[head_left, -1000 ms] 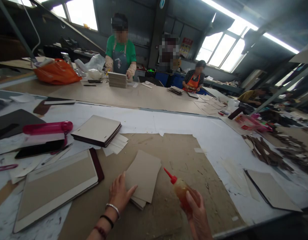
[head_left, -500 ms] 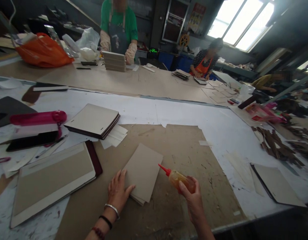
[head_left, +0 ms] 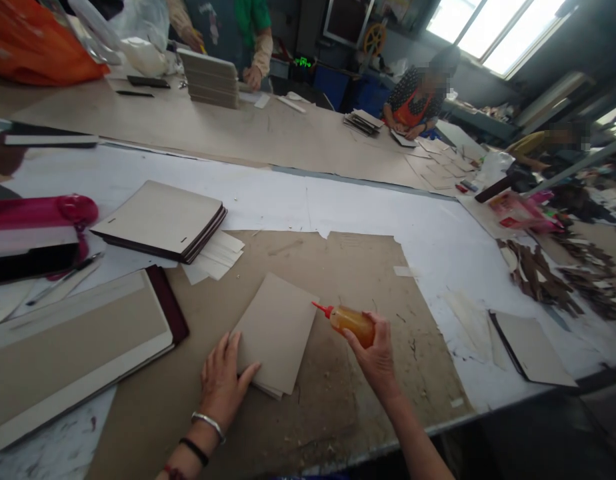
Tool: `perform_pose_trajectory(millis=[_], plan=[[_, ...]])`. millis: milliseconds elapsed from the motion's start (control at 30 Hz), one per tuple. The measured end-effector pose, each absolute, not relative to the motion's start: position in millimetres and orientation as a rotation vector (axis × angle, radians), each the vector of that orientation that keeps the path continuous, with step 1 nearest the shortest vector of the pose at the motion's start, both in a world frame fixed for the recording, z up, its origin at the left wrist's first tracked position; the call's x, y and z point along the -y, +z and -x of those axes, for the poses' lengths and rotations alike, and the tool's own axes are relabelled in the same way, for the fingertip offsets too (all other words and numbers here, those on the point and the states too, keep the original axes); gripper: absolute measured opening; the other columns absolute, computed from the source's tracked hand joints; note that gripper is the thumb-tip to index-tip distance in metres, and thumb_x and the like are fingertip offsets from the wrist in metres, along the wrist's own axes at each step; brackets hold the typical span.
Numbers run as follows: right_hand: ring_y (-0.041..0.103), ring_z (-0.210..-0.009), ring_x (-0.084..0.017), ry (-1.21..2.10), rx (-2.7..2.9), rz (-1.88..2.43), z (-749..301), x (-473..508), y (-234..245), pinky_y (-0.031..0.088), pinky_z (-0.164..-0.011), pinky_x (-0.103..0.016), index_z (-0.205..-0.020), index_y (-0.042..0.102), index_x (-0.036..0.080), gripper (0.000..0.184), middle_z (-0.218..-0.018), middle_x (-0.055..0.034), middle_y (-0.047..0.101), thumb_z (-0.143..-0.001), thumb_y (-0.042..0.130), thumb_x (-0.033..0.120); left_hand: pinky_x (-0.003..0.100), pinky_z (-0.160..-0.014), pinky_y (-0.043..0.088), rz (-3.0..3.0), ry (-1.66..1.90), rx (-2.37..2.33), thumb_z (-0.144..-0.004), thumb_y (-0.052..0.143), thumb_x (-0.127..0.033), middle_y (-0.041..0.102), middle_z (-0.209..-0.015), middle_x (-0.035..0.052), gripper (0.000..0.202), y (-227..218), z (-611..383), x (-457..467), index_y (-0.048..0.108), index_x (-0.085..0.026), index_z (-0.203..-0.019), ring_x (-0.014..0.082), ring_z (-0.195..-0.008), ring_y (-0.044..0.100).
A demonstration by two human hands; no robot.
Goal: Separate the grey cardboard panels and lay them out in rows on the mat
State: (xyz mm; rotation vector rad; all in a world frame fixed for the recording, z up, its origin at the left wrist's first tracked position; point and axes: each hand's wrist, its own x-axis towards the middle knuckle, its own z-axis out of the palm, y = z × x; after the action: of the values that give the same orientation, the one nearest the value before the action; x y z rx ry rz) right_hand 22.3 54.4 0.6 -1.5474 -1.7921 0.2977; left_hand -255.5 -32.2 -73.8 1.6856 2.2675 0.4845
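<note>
A small stack of grey cardboard sheets (head_left: 278, 327) lies on a brown work mat (head_left: 338, 280) in front of me. My left hand (head_left: 223, 380) rests flat on the stack's near left corner, fingers spread. My right hand (head_left: 375, 353) is closed round a small amber glue bottle (head_left: 351, 321) with a red nozzle. The bottle lies nearly level, its tip pointing left at the stack's right edge.
To the left lie a large grey board with a maroon spine (head_left: 78, 347), a pile of board covers (head_left: 161, 220) and a pink tube (head_left: 43, 210). A folded board (head_left: 531, 347) and dark scraps (head_left: 543, 280) sit right. People work at the far table beside a board stack (head_left: 208, 77).
My right hand has swung the glue bottle down and left, from pointing up to nearly level beside the stack. My view has tilted downward. My left hand stays on the sheets.
</note>
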Motion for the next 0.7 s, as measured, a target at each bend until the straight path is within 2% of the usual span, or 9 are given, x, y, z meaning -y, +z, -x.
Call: perform_pose_trajectory(millis=[133, 700], plan=[[0.047, -0.099, -0.024, 0.203, 1.933, 1.462, -21.7, -58.2, 4.8, 0.045, -0.086, -0.044, -0.113, 0.041, 0.021, 0.038, -0.103, -0.0079, 0.047, -0.082, 0.059, 0.033, 0.048, -0.095, 0.039, -1.683, 0.459, -2.272, -0.079, 0.055, -0.038, 0.045, -0.132, 0.0183, 0.058, -70.7, 255.9, 32.8, 0.042, -0.010, -0.129, 0.0326, -0.117, 0.044], [0.047, -0.096, -0.024, 0.234, 1.975, 1.433, -18.4, -62.8, 14.6, 0.046, -0.083, -0.042, -0.110, 0.042, 0.023, 0.034, -0.100, -0.0068, 0.047, -0.081, 0.060, 0.026, 0.047, -0.095, 0.039, -1.682, 0.415, -2.283, -0.078, 0.058, -0.038, 0.046, -0.131, 0.0187, 0.060, -60.7, 254.7, 30.9, 0.042, -0.010, -0.129, 0.0330, -0.116, 0.044]])
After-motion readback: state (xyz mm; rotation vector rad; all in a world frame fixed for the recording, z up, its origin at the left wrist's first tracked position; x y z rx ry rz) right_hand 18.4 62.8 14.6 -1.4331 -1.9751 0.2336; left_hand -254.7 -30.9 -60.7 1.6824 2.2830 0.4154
